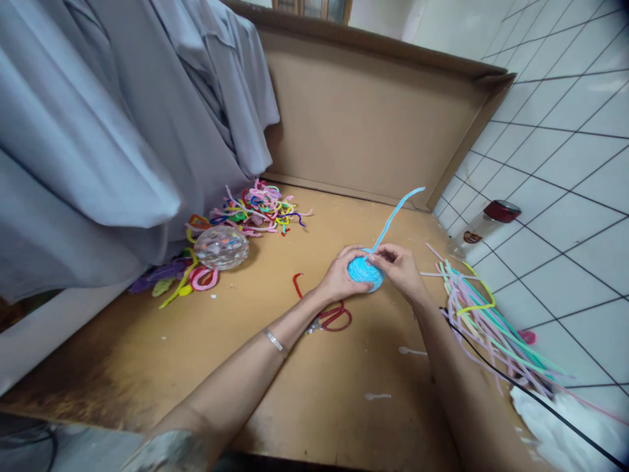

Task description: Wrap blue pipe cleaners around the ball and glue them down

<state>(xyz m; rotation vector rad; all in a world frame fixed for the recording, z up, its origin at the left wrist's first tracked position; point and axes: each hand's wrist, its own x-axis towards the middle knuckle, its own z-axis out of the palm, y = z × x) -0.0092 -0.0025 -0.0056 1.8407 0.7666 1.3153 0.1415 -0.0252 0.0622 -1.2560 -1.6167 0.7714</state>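
Homelike craft corner, tiled wall (560,144), draped cloth (122,131), pipe cleaners (474,313)

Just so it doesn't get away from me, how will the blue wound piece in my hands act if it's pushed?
The blue wound piece looks rounded, so it may roll if nudged. Its loose end stands up in a gentle curve, suggesting a stiff yet bendable strand. The matte-looking surface probably isn't very slippery.

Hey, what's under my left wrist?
Red-handled scissors show on one side and a red piece on the other; the left forearm covers what lies between, so whether they connect can't be seen.
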